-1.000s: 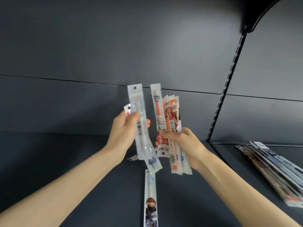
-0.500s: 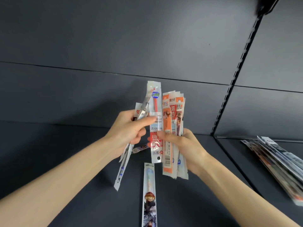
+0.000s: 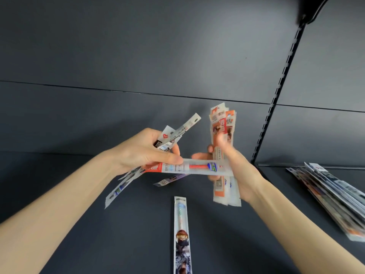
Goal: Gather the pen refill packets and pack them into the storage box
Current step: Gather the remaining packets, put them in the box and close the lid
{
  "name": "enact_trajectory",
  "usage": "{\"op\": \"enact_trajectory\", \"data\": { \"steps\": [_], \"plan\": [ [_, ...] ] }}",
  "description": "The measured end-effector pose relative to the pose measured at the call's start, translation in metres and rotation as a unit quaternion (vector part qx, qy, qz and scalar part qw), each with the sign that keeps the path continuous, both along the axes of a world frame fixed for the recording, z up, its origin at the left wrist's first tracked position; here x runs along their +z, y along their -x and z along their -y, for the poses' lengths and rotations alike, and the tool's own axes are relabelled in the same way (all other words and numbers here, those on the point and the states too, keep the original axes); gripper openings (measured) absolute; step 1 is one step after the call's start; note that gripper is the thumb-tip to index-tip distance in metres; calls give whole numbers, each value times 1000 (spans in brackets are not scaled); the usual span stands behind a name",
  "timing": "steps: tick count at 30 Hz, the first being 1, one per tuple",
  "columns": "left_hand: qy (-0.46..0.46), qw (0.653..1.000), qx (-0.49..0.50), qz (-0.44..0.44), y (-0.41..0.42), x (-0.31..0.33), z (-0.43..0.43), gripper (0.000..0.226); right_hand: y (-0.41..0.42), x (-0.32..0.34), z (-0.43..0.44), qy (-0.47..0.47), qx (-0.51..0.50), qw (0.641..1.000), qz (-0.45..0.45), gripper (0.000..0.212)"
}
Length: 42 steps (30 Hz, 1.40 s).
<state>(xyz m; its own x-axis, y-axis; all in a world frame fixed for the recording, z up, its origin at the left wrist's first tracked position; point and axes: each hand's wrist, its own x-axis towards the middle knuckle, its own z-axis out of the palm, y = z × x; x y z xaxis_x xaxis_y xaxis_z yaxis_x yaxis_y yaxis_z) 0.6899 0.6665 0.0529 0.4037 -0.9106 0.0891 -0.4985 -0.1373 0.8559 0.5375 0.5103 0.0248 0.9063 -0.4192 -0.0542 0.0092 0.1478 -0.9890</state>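
Nearest the camera, one loose packet (image 3: 182, 234) lay flat on the dark shelf (image 3: 79, 244), pointing away and well apart from either hand. Above it, the left hand (image 3: 144, 155) had its fingers curled round a few splayed packets (image 3: 178, 130), and its thumb and forefinger pinched one end of the red packet (image 3: 197, 168), which sat crosswise between the hands. The right hand (image 3: 237, 167) was clamped round the upright orange bundle (image 3: 223, 125), thumb pressed on its front. The red packet's far end reached that hand, but I couldn't tell if it was actually gripped there. Off to the right, a bigger pile (image 3: 335, 196) lay fanned on the next shelf bay, past the slotted rail (image 3: 276, 95). No box in view, so nothing was packed yet, I'd say. My take on the step: swing the red packet upright so it lines up with the orange bundle, tuck it under the right thumb before the left lets go, then tap the ends square. Slippery sleeves fan out quickly, so keep the pinch firm.
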Motion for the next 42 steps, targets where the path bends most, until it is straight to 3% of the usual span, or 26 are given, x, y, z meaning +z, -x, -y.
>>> {"op": "enact_trajectory", "data": {
  "steps": [2,9,13,16,18,21,24,28,31,37,40,42],
  "plan": [
    [-7,1000,15,19,-3,-1,1,15,1,1,1,27,36,999,-2,23],
    [-3,989,147,-13,-10,-1,0,29,-3,-1,2,58,-125,986,95,29],
    [10,979,195,-65,-15,-2,1,33,-6,-5,-5,73,-157,977,123,28],
    [107,963,198,-150,-15,-2,5,20,-7,-10,-12,85,-98,988,79,26],
    [164,952,178,-186,-10,-1,8,24,-7,-9,-16,98,-24,995,28,19],
    [188,957,136,-173,5,-3,11,25,-7,-7,-21,100,67,993,7,25],
    [202,961,114,-153,17,-8,17,25,-10,-8,-23,116,78,990,13,24],
    [253,911,202,-256,14,-10,23,41,-6,-8,-13,4,46,998,39,10],
    [253,869,225,-361,15,-11,23,37,-6,-9,-9,-11,8,999,47,17],
    [269,871,129,-389,24,-16,23,23,-10,-13,-16,9,1,999,48,21],
    [256,895,80,-356,24,-18,20,21,-8,-13,-18,9,36,998,50,12],
    [238,910,65,-332,27,-18,19,19,-8,-13,-20,0,65,997,49,24]
  ]
}}
